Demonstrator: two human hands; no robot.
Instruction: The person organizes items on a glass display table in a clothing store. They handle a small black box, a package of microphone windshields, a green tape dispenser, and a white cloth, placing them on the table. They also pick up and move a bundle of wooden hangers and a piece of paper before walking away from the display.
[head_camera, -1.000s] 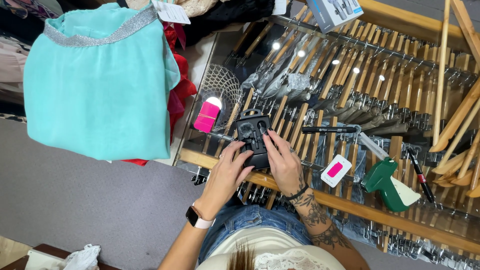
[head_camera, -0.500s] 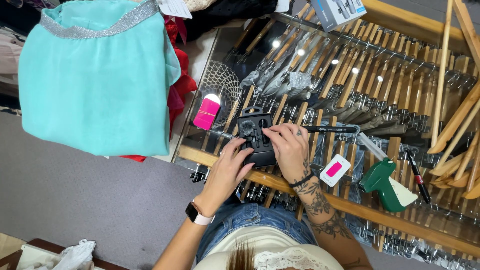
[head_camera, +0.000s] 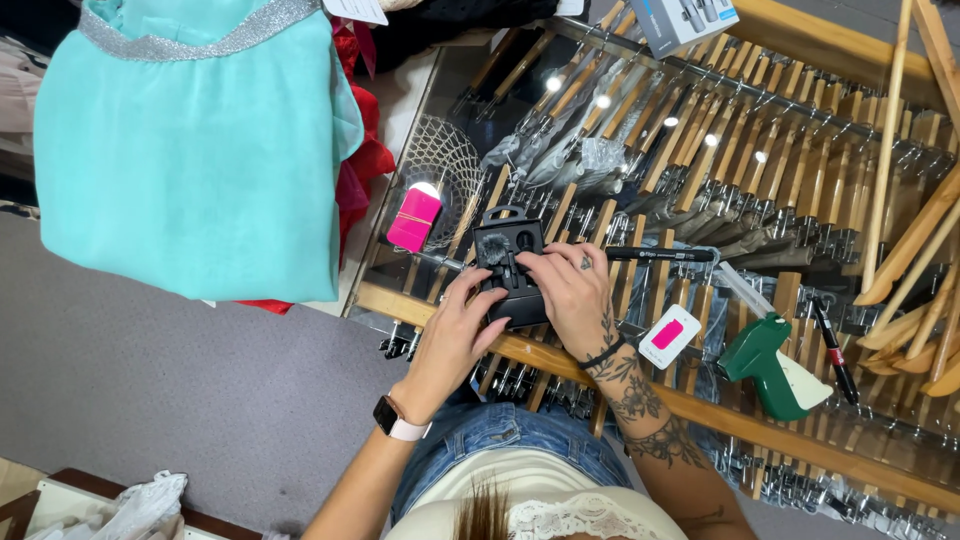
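Both hands are on the black case (head_camera: 512, 262), which lies open on the glass counter (head_camera: 440, 110) right in front of the person. The left hand (head_camera: 455, 335) has the case by its near left edge, fingers curled round the rim and thumb pressed against the side. The right hand (head_camera: 572, 292) lies across the case's right half, fingers bent down onto the inside; what the fingertips are pinching, if anything, I cannot tell from here. A white watch (head_camera: 400, 420) sits on the left wrist.

Just left of the grip lies a pink card holder (head_camera: 413, 220). Just right of the right hand, a black pen (head_camera: 660, 255) lies flat on the glass, and nearer the person a white tag with a pink patch (head_camera: 668, 335). Further right stands a green tagging gun (head_camera: 765, 365). Well off to the left of the hands hangs a turquoise garment (head_camera: 190, 150). Under the glass, rows of wooden hangers (head_camera: 720, 160) show through.
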